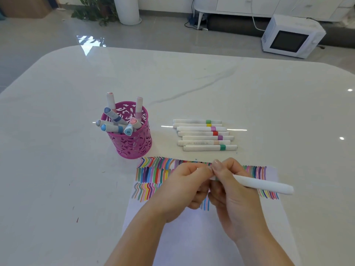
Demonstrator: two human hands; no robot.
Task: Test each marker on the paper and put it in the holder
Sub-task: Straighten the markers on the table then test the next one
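Observation:
Above the paper point(201, 237), both my hands hold one white marker point(263, 184), whose barrel points right. My right hand point(232, 189) grips the barrel near its left end. My left hand point(184, 187) pinches that end, where the cap sits; the cap itself is hidden by my fingers. Rows of coloured strokes cover the top of the paper. A pink cut-out metal holder point(134, 143) stands to the left and has several markers in it. Several white markers with coloured bands point(205, 134) lie side by side behind the paper.
The white marble table point(57, 150) has a few small ink marks at the left. On the floor beyond it are a white microwave point(292, 37), a potted plant point(94, 10) and a white cabinet with cables.

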